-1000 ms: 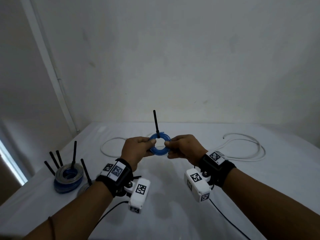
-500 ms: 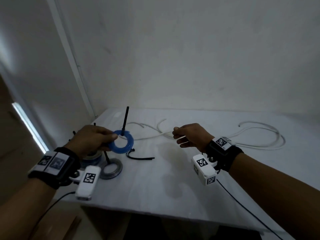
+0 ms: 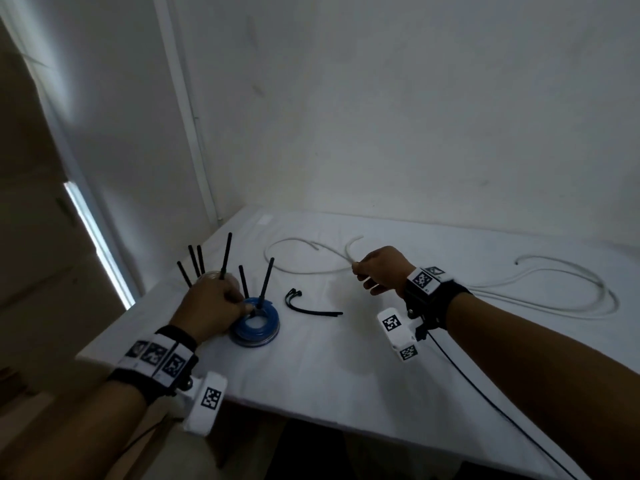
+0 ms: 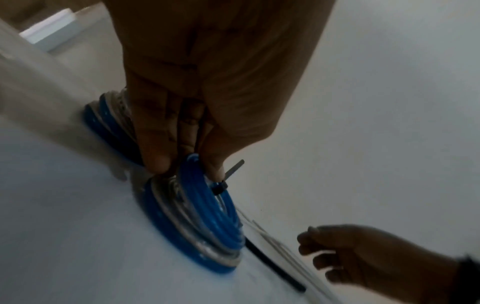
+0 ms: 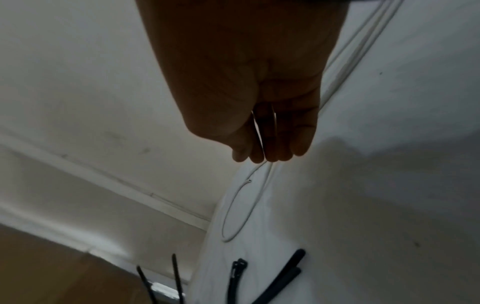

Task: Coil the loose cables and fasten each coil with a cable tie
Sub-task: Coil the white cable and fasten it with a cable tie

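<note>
Blue coil set down at lower left; white cable next in hand.

Blue coil (image 3: 257, 322), tied, rests on another coil at the tabletop (image 3: 346, 375) left edge; left hand (image 3: 211, 310) fingers pinch its rim. White cable (image 3: 311, 270), likely light and springy, lies mid-frame; right hand (image 3: 379, 270) fingers pinch it near its end, a fair hold. Spare ties (image 3: 310, 306) lie between the hands.
</note>
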